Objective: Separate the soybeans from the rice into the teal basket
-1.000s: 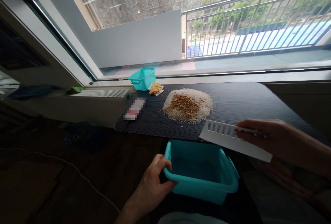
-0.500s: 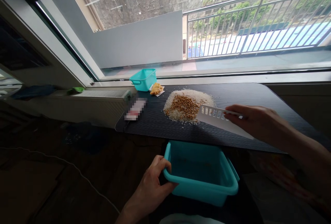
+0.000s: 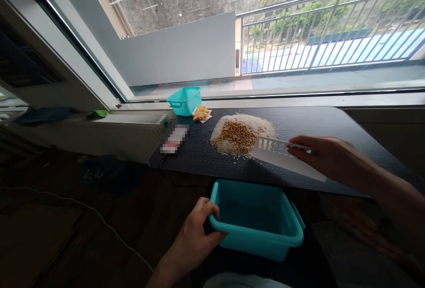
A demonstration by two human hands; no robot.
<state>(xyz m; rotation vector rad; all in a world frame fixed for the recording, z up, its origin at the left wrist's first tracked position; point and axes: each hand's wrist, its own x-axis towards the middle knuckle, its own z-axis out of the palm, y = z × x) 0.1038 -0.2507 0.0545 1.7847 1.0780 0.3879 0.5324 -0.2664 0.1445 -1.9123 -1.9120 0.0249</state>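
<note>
My left hand (image 3: 199,232) grips the left rim of a teal plastic basin (image 3: 255,239), held just below the table's front edge. Its inside is dark, and I cannot make out what lies at the bottom. Fingers of my right hand (image 3: 315,150) are closed around a flat white plastic board (image 3: 282,159) with a row of slots along its upper edge. The board's left end touches the near right side of a heap of white rice-like grains (image 3: 259,124). Brown round beans (image 3: 237,134) lie on top of that heap, on the dark table (image 3: 312,122).
A smaller teal basket (image 3: 186,102) stands at the table's back left, beside a yellow crumpled item (image 3: 201,113) on white paper. A blurred-out flat object (image 3: 175,139) lies at the left. Behind the table is a window; a radiator (image 3: 133,122) stands to the left.
The basin and my left hand have shifted very slightly up and left in the view. The right hand with the white board stays nearly still against the heap.
</note>
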